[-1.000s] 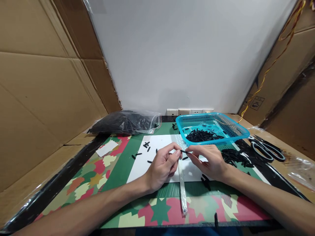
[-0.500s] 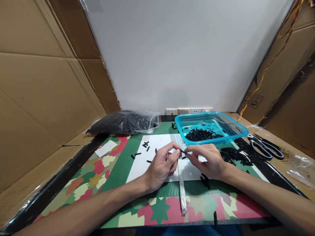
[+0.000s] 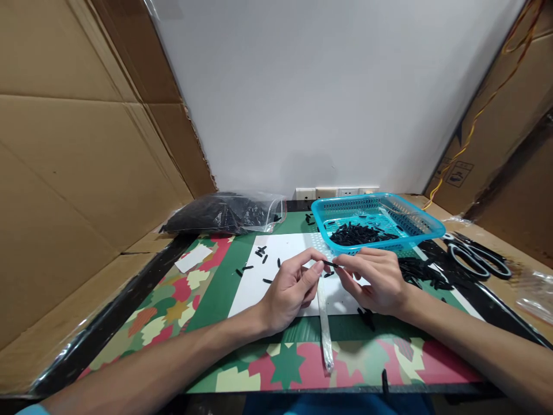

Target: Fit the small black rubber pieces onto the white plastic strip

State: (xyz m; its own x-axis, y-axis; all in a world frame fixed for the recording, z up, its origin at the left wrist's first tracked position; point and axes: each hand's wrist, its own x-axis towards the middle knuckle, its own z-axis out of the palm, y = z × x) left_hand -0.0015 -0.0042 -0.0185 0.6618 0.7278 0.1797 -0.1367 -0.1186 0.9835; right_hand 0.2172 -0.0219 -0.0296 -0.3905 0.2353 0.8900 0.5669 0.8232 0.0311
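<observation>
Both hands meet above a white sheet (image 3: 246,294), holding one small, thin black piece (image 3: 330,264) between them. The thumb and forefinger of my left hand (image 3: 291,288) pinch its left end, with the other fingers curled in. At the right end, the fingertips of my right hand (image 3: 375,279) close on it. Beneath the hands lies a long, narrow white strip (image 3: 325,334) that looks wrapped in clear plastic. Several similar black pieces (image 3: 261,252) are scattered over the sheet left of my hands. A small clump (image 3: 366,318) rests below my right hand.
A blue plastic basket (image 3: 345,204) holding many black pieces stands behind my right hand. Beside it are a loose black pile (image 3: 425,274) and scissors (image 3: 469,259). A clear bag (image 3: 220,212) full of black material lies at the back left. Cardboard walls (image 3: 86,173) flank the table.
The view has shifted slightly, so the whole scene sits a little farther right. Both hands keep their pinch on the black piece, which now lies a bit flatter between the fingertips.
</observation>
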